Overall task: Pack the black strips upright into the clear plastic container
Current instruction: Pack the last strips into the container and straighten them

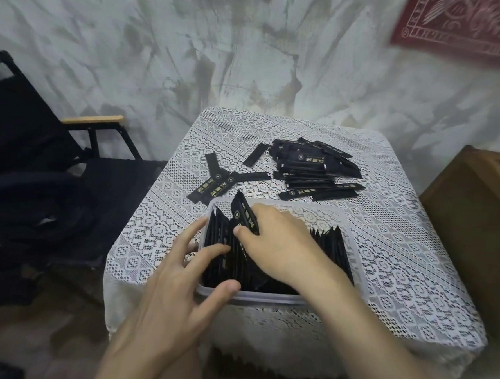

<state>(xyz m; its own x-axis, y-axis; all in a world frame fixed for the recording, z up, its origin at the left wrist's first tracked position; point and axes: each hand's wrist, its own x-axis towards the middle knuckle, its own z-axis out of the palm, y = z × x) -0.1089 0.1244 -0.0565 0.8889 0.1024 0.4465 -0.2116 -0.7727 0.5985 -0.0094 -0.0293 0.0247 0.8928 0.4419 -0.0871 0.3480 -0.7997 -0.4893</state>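
Wall (pixel 252 43): pale and smudged grey, right behind the table.
Table (pixel 399 271): small, under a white lace cloth, standing against that wall.
Chair (pixel 39 161): black folding one with a wooden armrest, just beside the table's left edge.
Wooden cabinet (pixel 475 217): brown, off the table's right side.
Red cloth (pixel 464 23): patterned, hanging on the wall at the upper right.
Clear container (pixel 265 298): on the near half of the table, open-topped, both hands at it.
Packed strips (pixel 330 247): black strips standing on edge inside the container, one row along its left side and another leaning at the right; the right hand hides the middle.
Loose pile (pixel 311 169): a heap of black strips lying flat at the back right of the table, with a few crossed strips (pixel 220 181) to its left, just behind the container.
Left hand (pixel 179 273): fingers spread and straight, thumb laid on the near rim, fingertips touching the left row, nothing gripped.
Right hand (pixel 280 247): reaching into the container, thumb and fingers pinching one strip.
Held strip (pixel 243 213): tilted, its top poking above the back-left rim, its lower end down among the left row.
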